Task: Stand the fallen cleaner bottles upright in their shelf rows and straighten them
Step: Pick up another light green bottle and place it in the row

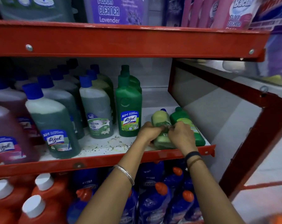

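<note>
On the far left of the middle shelf (104, 149) I see a maroon Lizol bottle (9, 136) filled with dark reddish liquid, blurred. Next stands a blue-capped Lizol bottle (51, 120) of dark green liquid, then a Bactin floor cleaner bottle (96, 110), also green inside, with rows behind each. An opaque green Lizol bottle (129, 104) stands upright to their right. Beside it lie two fallen bottles near the shelf's front edge: a pale green bottle (160, 120) and, touching it on the right, a bright green bottle (185, 125). My left hand (149, 132) has its grip closed on the pale bottle's left side; my right hand (181, 136) is curled over its right side, fingers pinching at the label.
</note>
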